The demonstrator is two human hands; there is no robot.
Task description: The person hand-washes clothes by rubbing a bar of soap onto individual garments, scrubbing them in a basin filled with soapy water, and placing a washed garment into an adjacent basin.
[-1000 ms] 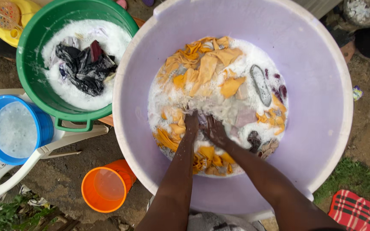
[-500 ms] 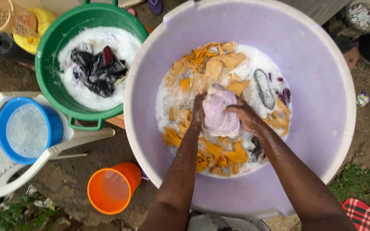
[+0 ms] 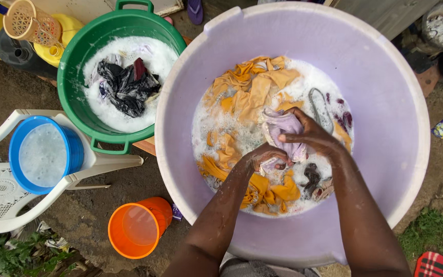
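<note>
I have both hands down in the big lilac basin (image 3: 385, 102), working a pale lilac garment (image 3: 283, 128) just above the suds. My right hand (image 3: 311, 136) is clenched over its upper bunch, and my left hand (image 3: 265, 156) has its fingers curled tight on the lower fold, so the cloth can rub against itself. Mustard-yellow cloth (image 3: 252, 87) soaks around it. To the left, a green basin (image 3: 73, 82) holds dark clothes in foam.

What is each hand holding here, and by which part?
Both hands grip one pale lilac garment over the suds: the right hand clasps its bunched upper part, the left hand pinches its lower edge.
</note>
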